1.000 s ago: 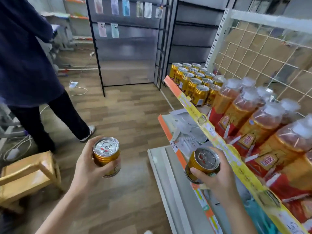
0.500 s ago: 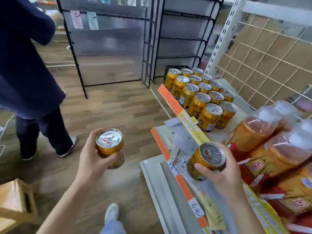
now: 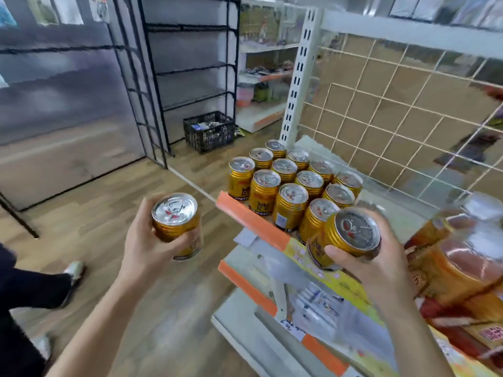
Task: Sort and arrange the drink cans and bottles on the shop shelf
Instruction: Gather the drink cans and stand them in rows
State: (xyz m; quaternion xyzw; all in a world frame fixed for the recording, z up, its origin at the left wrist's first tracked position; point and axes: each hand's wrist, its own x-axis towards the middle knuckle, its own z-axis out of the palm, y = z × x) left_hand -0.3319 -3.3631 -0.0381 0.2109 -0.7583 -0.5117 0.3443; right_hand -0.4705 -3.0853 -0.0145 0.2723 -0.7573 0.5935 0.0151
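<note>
The left hand [image 3: 147,246] wraps fingers and thumb round a gold can [image 3: 177,224], long axis near vertical, lid up, held over the wooden floor [image 3: 89,213] and apart from the shelf [image 3: 253,221] on its left. The right hand [image 3: 381,268] grips a second gold can [image 3: 345,238] by its lower body, axis tilted, lid facing up and to the right, base down-left at the shelf's front rail, just beside the nearest of the upright block of cans [image 3: 291,186]. Blurred bottles [image 3: 457,262] of amber drink stand to the right of that hand.
</note>
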